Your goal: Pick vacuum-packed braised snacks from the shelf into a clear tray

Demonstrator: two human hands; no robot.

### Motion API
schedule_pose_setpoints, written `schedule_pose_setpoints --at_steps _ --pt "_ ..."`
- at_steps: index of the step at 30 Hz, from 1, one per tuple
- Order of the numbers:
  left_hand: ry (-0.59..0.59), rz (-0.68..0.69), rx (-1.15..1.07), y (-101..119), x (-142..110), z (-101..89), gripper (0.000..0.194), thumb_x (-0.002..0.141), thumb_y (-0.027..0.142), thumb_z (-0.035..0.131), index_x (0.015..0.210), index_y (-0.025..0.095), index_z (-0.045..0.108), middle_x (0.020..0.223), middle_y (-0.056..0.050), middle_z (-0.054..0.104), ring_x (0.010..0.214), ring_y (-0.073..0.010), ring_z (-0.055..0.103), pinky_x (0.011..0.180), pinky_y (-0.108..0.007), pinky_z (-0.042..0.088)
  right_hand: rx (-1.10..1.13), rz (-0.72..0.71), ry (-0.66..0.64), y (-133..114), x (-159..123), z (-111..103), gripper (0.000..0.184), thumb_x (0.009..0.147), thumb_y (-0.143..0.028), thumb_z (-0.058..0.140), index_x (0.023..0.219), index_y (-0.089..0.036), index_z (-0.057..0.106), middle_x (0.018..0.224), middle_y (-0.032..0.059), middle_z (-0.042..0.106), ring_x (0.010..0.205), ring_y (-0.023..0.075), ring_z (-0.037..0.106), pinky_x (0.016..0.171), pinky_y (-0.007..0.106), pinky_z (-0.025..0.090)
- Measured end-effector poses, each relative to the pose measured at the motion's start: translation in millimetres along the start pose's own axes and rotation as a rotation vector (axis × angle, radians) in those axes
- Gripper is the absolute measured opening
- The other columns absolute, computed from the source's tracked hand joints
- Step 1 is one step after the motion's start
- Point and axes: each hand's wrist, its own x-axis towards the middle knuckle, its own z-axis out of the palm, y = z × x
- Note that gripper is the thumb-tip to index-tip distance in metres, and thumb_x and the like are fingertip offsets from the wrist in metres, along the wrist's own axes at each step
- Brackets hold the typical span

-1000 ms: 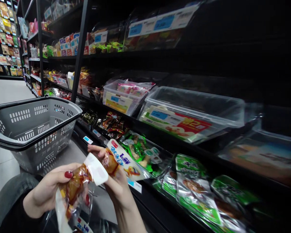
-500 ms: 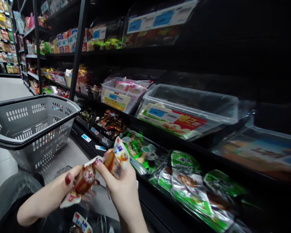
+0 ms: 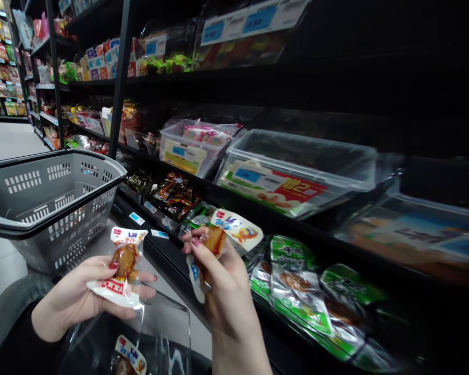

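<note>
In my left hand (image 3: 82,286) is a small vacuum-packed meat snack (image 3: 125,260) with a white and red label, pinned under my thumb across the spread fingers. My right hand (image 3: 222,265) is closed around another snack pack (image 3: 213,240) of brown meat, its white printed end sticking out to the right. The two hands are apart. Below them, near my lap, is a clear plastic bin (image 3: 168,323), with one more snack pack (image 3: 130,357) of the same look inside.
A grey shopping basket (image 3: 58,219) stands on the floor at the left. Black shelves hold clear bins, among them a clear box (image 3: 297,161) with a red and white label. Green and silver packs (image 3: 300,291) lie on the lowest shelf at the right.
My hands were close together, both at the packs; now they have moved apart. The left hand's pack has turned upright, and my right hand has shifted right with its own.
</note>
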Motion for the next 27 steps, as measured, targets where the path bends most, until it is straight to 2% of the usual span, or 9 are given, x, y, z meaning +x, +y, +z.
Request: schedule_pose_setpoints --at_steps 3,10,15,17,20,22,23,25,27 --pt "0.045 0.027 0.009 1 2 -2.2 0.027 0.088 0.009 0.048 0.11 0.002 0.061 0.116 -0.025 0.065 0.106 -0.0338 0.064 0.068 -0.034 0.062 0.017 0.006 -0.007 -1 2 -2 0.031 0.064 -0.041 0.075 0.082 -0.021 0.059 0.079 -0.0004 0.058 0.073 0.0161 0.05 0.072 0.03 0.04" --pt "0.007 0.06 0.142 -5 -1 3.1 0.043 0.082 0.009 0.06 0.124 0.018 0.053 0.121 -0.016 0.066 0.11 -0.0333 0.062 0.075 -0.044 0.06 0.017 0.023 -0.053 0 -2 -1 0.034 0.061 -0.042 0.077 0.083 -0.021 0.061 0.079 0.0003 0.059 0.073 0.0175 0.052 0.072 0.031 0.041" --pt "-0.036 0.022 0.234 -4 -4 9.6 0.048 0.08 0.007 0.061 0.124 0.023 0.053 0.119 -0.014 0.066 0.108 -0.0281 0.063 0.077 -0.041 0.058 -0.053 -0.024 -0.11 1 -2 -1 0.032 0.065 -0.042 0.074 0.085 -0.02 0.06 0.079 0.0008 0.059 0.076 0.0183 0.053 0.073 0.03 0.042" --pt "-0.064 0.025 0.266 -4 -4 9.5 0.05 0.08 0.015 0.062 0.128 0.023 0.05 0.115 -0.014 0.067 0.099 -0.0239 0.065 0.073 -0.035 0.056 -0.053 -0.027 -0.126 0 -3 -1 0.032 0.067 -0.043 0.073 0.086 -0.021 0.06 0.078 0.0006 0.059 0.076 0.0183 0.054 0.073 0.03 0.042" --pt "-0.023 0.089 0.356 -8 -7 9.0 0.067 0.076 0.032 0.068 0.136 0.025 0.039 0.1 -0.009 0.067 0.083 -0.017 0.06 0.065 -0.025 0.048 -0.032 -0.004 -0.193 -3 -9 -3 0.031 0.069 -0.044 0.072 0.085 -0.022 0.06 0.075 -0.0006 0.058 0.073 0.0169 0.053 0.07 0.029 0.043" --pt "0.101 0.218 0.538 -14 -10 10.3 0.072 0.077 0.039 0.066 0.14 0.029 0.032 0.108 -0.006 0.062 0.093 -0.0192 0.057 0.075 -0.027 0.046 -0.048 0.062 -0.294 -5 -18 -1 0.033 0.068 -0.045 0.073 0.088 -0.022 0.06 0.078 -0.0002 0.06 0.074 0.0172 0.055 0.07 0.029 0.044" --pt "0.212 0.306 0.696 -17 -12 11.6 0.073 0.078 0.04 0.065 0.141 0.031 0.029 0.118 -0.006 0.058 0.103 -0.0224 0.054 0.085 -0.03 0.043 -0.057 0.107 -0.334 -6 -24 1 0.036 0.067 -0.045 0.074 0.09 -0.022 0.06 0.08 0.0007 0.062 0.076 0.0181 0.057 0.071 0.029 0.046" --pt "0.49 0.505 1.093 -25 -14 14.7 0.078 0.078 0.039 0.066 0.143 0.028 0.026 0.134 -0.009 0.046 0.121 -0.0309 0.044 0.101 -0.037 0.032 -0.037 0.181 -0.347 -8 -37 8 0.044 0.064 -0.046 0.076 0.096 -0.021 0.06 0.088 0.0034 0.067 0.081 0.0211 0.061 0.075 0.032 0.048" --pt "0.762 0.648 1.438 -31 -15 17.4 0.084 0.074 0.039 0.069 0.144 0.021 0.026 0.137 -0.016 0.04 0.122 -0.0392 0.041 0.1 -0.044 0.029 0.042 0.198 -0.297 -9 -47 18 0.044 0.063 -0.044 0.077 0.096 -0.021 0.061 0.089 0.0043 0.069 0.083 0.0225 0.064 0.077 0.034 0.05"
